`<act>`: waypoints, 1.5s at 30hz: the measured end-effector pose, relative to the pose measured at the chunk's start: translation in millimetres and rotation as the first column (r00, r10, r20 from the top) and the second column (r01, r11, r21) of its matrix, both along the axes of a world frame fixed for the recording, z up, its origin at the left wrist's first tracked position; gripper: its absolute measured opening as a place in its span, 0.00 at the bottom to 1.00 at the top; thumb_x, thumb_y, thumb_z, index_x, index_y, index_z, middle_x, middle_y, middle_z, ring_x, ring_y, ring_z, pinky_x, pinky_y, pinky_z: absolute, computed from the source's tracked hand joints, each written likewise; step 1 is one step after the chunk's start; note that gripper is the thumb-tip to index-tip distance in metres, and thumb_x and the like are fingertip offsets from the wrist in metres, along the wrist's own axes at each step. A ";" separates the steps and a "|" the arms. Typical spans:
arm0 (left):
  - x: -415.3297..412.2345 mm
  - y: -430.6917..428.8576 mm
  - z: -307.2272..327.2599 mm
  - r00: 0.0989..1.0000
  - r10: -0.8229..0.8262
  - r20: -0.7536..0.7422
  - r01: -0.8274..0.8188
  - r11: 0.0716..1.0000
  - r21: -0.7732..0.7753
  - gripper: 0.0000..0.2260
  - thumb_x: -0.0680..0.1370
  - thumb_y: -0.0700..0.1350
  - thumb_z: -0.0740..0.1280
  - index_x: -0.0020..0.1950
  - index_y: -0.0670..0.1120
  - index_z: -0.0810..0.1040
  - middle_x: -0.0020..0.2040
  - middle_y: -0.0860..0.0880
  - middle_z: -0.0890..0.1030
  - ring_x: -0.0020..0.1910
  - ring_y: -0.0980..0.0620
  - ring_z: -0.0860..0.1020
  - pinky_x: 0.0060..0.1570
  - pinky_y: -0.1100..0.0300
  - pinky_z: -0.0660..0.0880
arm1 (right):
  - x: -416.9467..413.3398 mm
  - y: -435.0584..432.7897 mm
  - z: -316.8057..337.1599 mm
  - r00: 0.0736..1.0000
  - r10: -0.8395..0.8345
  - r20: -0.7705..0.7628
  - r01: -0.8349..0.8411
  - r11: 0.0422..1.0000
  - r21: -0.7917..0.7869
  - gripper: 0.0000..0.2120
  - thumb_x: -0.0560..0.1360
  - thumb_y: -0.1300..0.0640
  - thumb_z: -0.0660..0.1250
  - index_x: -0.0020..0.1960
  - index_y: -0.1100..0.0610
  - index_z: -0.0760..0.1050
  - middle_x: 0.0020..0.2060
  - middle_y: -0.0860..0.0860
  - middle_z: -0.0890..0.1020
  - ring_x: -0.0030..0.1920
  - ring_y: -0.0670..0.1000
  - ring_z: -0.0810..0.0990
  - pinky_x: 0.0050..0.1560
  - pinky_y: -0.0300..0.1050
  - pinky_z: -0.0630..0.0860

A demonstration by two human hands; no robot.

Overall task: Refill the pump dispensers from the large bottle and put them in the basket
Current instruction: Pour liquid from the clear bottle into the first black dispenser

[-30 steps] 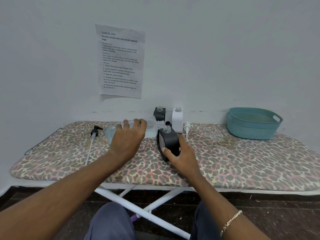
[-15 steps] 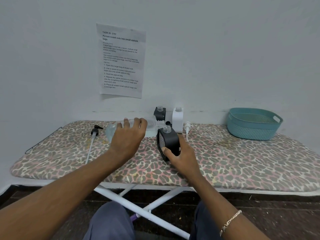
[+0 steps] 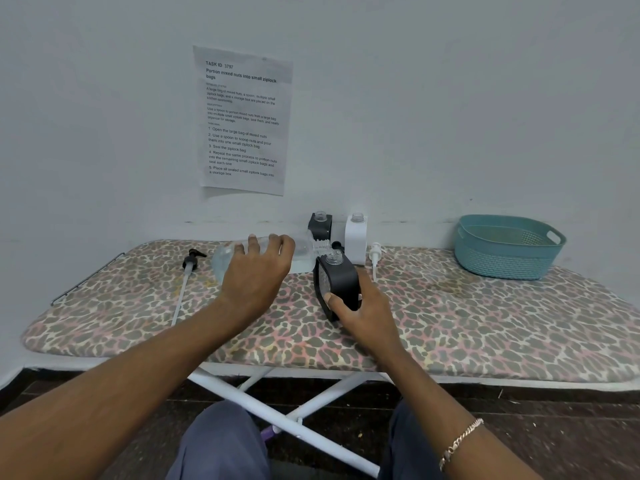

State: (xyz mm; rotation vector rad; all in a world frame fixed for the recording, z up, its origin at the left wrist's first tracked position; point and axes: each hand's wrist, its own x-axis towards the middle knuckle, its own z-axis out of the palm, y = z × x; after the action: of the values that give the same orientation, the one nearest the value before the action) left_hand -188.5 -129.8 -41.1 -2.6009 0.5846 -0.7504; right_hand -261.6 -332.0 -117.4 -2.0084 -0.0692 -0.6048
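We see the large clear bottle (image 3: 263, 258) tipped on its side above the middle of the ironing board (image 3: 467, 317), its ribbed neck meeting the open mouth of a black dispenser (image 3: 337, 285); a little clear liquid shows low in the bottle, and we cannot tell how full the dispenser is. The left hand (image 3: 256, 275) is wrapped over the bottle from above, and the right hand (image 3: 367, 313) clasps the black dispenser, which leans toward the bottle with its base on the board. Behind them, against the wall, a second black dispenser (image 3: 320, 227) and a white dispenser (image 3: 356, 237) stand uncapped. A white pump head (image 3: 375, 252) lies just beside the white one, and a black pump head (image 3: 191, 262) with its long tube lies well to the left. The teal basket (image 3: 507, 249) sits at the far right, with nothing showing inside it. The board wears a leopard-print cover; a printed sheet (image 3: 242, 121) hangs on the pale wall.
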 end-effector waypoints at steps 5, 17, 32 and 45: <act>-0.3 -0.5 0.7 1.000 -0.007 0.011 0.007 1.000 -0.003 0.32 0.68 0.38 0.83 0.66 0.37 0.71 0.60 0.37 0.81 0.57 0.27 0.82 0.50 0.35 0.82 | -0.2 -0.4 -1.2 1.000 0.004 -0.010 -0.004 1.000 0.012 0.23 0.77 0.44 0.71 0.70 0.40 0.70 0.56 0.35 0.80 0.56 0.35 0.79 0.54 0.39 0.78; -2.0 -1.4 2.7 1.000 -0.010 0.016 0.010 1.000 0.000 0.29 0.69 0.37 0.81 0.66 0.37 0.72 0.60 0.36 0.81 0.57 0.27 0.82 0.50 0.34 0.82 | -2.1 0.1 0.0 1.000 0.010 -0.015 -0.010 1.000 0.018 0.24 0.76 0.44 0.70 0.71 0.40 0.70 0.58 0.38 0.81 0.57 0.38 0.79 0.54 0.42 0.79; -3.1 -2.4 3.8 1.000 -0.004 0.012 0.004 1.000 0.009 0.29 0.70 0.36 0.80 0.67 0.37 0.72 0.61 0.36 0.81 0.58 0.27 0.82 0.52 0.34 0.82 | -4.1 1.0 3.6 1.000 0.007 -0.018 -0.007 1.000 0.008 0.21 0.77 0.48 0.71 0.66 0.35 0.68 0.54 0.32 0.79 0.55 0.33 0.78 0.50 0.36 0.75; -1.9 -2.2 3.6 1.000 -0.002 -0.001 0.002 1.000 0.005 0.31 0.69 0.37 0.81 0.67 0.37 0.71 0.61 0.36 0.81 0.58 0.27 0.81 0.52 0.33 0.81 | -3.3 0.4 2.6 1.000 0.008 -0.020 -0.008 1.000 0.007 0.21 0.77 0.49 0.71 0.66 0.36 0.69 0.54 0.33 0.79 0.54 0.34 0.78 0.51 0.38 0.76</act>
State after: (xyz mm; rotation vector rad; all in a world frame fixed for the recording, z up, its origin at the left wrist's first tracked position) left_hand -190.4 -132.0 -37.5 -2.5964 0.5887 -0.7476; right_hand -264.9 -331.7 -114.8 -2.0061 -0.0630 -0.5793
